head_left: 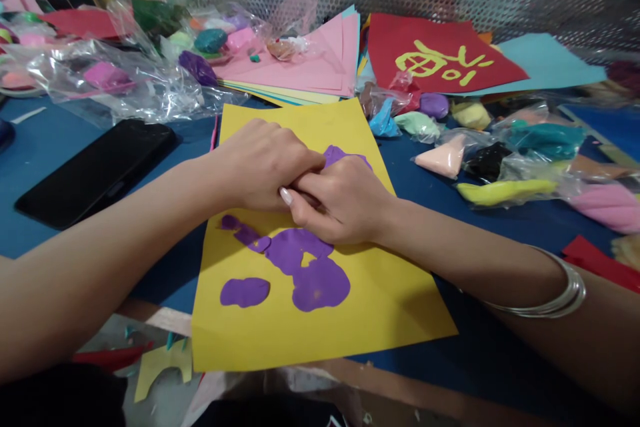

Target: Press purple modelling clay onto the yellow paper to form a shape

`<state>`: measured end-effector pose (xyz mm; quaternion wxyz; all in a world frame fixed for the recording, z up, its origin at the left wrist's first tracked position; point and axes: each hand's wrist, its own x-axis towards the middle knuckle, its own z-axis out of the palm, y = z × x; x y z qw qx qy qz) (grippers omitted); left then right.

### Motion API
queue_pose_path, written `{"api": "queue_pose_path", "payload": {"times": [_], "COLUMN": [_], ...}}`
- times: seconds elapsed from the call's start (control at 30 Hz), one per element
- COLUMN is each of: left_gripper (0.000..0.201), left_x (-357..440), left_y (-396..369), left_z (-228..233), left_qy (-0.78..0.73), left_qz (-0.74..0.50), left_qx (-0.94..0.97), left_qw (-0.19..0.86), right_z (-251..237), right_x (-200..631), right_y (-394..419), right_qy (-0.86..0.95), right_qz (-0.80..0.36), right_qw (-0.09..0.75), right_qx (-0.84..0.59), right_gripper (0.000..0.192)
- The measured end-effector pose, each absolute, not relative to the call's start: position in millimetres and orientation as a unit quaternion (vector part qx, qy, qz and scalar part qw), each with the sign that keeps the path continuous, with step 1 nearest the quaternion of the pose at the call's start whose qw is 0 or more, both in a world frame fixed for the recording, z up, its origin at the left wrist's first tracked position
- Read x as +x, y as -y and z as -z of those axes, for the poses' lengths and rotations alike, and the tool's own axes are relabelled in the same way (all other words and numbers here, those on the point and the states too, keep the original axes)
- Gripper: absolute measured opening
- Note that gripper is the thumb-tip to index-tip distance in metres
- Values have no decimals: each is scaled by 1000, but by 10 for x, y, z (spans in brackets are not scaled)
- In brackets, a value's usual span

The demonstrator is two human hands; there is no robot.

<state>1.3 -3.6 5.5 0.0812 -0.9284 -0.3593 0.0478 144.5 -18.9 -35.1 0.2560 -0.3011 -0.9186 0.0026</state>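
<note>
A yellow paper sheet (pixel 310 327) lies on the blue table, with flattened purple clay shapes (pixel 305 267) pressed onto it. My left hand (pixel 260 163) rests fist-like on the sheet's middle, knuckles up. My right hand (pixel 343 200) lies against it, fingers tucked under the left hand, pressing down on more purple clay (pixel 336 155) that shows just beyond the knuckles. Both hands hide what is under them. A silver bangle (pixel 560 297) sits on my right forearm.
A black phone (pixel 97 170) lies left on the blue table (pixel 45 147). Bagged clay lumps (pixel 500 167) in many colours crowd the right and back left. Pink paper stack (pixel 310 57) and a red sheet with yellow clay figures (pixel 440 57) lie behind. Perforated metal wall at back.
</note>
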Motion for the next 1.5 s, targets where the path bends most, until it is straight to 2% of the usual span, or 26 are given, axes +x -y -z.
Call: {"api": "queue_pose_path", "payload": {"times": [1.5], "left_gripper": [16], "left_x": [22], "left_y": [41], "left_z": [-67], "left_qy": [351], "left_qz": [-32], "left_qx": [-933], "left_qw": [71], "right_z": [353], "right_x": [1439], "right_y": [193], "right_qy": [917], "right_qz": [-7], "right_qw": [255], "right_qx": [-305], "right_gripper": [46]}}
